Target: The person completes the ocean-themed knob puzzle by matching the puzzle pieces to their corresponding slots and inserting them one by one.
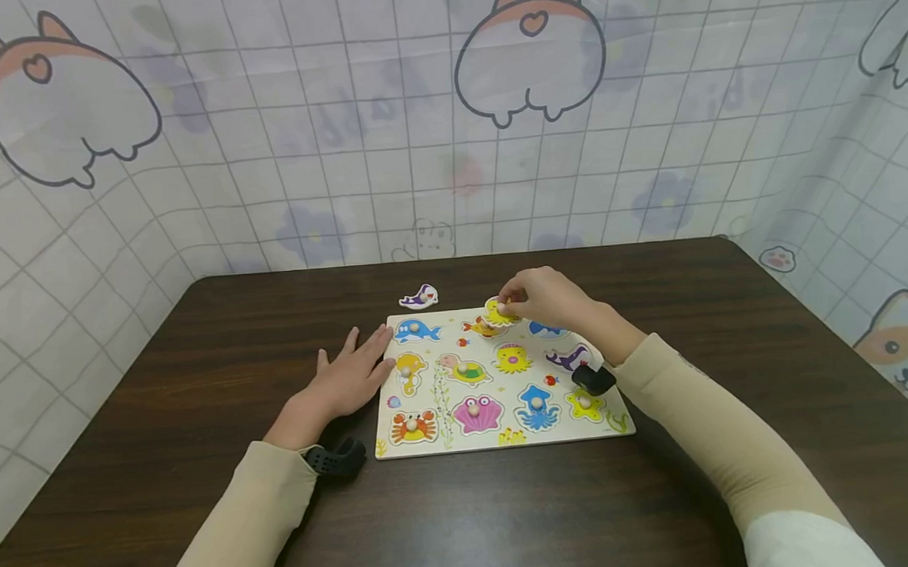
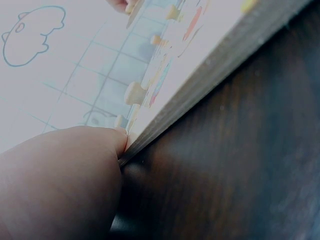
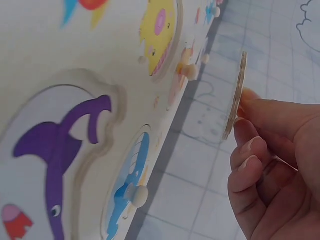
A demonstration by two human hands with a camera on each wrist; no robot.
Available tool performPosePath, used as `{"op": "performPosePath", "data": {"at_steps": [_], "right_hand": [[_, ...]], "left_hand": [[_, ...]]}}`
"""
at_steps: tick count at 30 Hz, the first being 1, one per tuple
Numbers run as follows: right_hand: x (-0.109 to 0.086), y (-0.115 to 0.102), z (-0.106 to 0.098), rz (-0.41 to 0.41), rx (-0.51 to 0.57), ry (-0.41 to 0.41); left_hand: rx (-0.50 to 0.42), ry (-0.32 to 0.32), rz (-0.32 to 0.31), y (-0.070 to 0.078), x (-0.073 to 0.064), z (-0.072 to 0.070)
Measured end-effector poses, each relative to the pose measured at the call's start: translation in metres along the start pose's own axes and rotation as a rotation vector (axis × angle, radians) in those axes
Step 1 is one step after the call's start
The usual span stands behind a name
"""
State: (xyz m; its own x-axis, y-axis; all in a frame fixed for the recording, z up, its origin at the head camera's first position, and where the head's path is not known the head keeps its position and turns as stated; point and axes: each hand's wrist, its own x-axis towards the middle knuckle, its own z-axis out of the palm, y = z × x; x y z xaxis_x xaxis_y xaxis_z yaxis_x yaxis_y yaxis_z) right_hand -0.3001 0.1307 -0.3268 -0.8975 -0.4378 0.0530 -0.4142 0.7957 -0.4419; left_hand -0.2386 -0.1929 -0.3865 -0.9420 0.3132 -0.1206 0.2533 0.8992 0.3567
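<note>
On the table lies a white wooden knob puzzle board (image 1: 467,444) with printed sea animals. My right hand (image 1: 548,297) holds a yellow puzzle piece (image 3: 236,97) above the board's back edge, pinched between thumb and fingers; the right wrist view shows it edge-on. Below it, the yellow octopus recess (image 1: 512,359) shows its printed picture and no knob. The purple animal recess (image 1: 569,359) is likewise without a knob. My left hand (image 1: 345,379) rests at the board's left side, fingers spread, fingertips touching its edge. Behind the board lies a purple-and-white sea-animal piece (image 1: 420,298).
Several knobbed pieces sit in the board, among them a crab (image 1: 412,427), a pink shell (image 1: 477,414), a blue squid (image 1: 537,407) and a turtle (image 1: 464,369). The dark wooden table (image 1: 462,517) meets a tile-patterned wall covering (image 1: 390,185) at the back.
</note>
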Motion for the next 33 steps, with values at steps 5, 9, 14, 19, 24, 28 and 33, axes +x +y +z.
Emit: {"op": "performPosePath", "data": {"at_steps": [5, 9, 14, 19, 24, 28, 33], "right_hand": [[-0.009, 0.004, 0.001, -0.034, -0.007, -0.020], [-0.017, 0.005, 0.002, -0.062, -0.008, -0.050], [-0.025, 0.003, 0.004, -0.089, -0.028, -0.091], [-0.029, 0.002, 0.002, -0.096, -0.042, -0.133], [-0.030, 0.002, 0.003, -0.090, -0.078, -0.179], [-0.029, 0.002, 0.004, -0.081, -0.090, -0.207], [-0.027, 0.001, 0.006, -0.074, -0.089, -0.237]], "left_hand": [[-0.001, -0.001, 0.000, 0.000, 0.000, 0.000], [-0.002, -0.002, 0.000, 0.000, 0.000, 0.000], [-0.002, 0.002, -0.002, 0.000, 0.000, 0.001], [0.000, 0.001, -0.004, 0.001, 0.000, 0.000], [-0.003, 0.000, -0.001, 0.002, -0.001, -0.002], [-0.005, 0.001, 0.001, 0.003, -0.001, -0.002], [-0.003, 0.002, -0.002, 0.002, -0.001, -0.002]]}}
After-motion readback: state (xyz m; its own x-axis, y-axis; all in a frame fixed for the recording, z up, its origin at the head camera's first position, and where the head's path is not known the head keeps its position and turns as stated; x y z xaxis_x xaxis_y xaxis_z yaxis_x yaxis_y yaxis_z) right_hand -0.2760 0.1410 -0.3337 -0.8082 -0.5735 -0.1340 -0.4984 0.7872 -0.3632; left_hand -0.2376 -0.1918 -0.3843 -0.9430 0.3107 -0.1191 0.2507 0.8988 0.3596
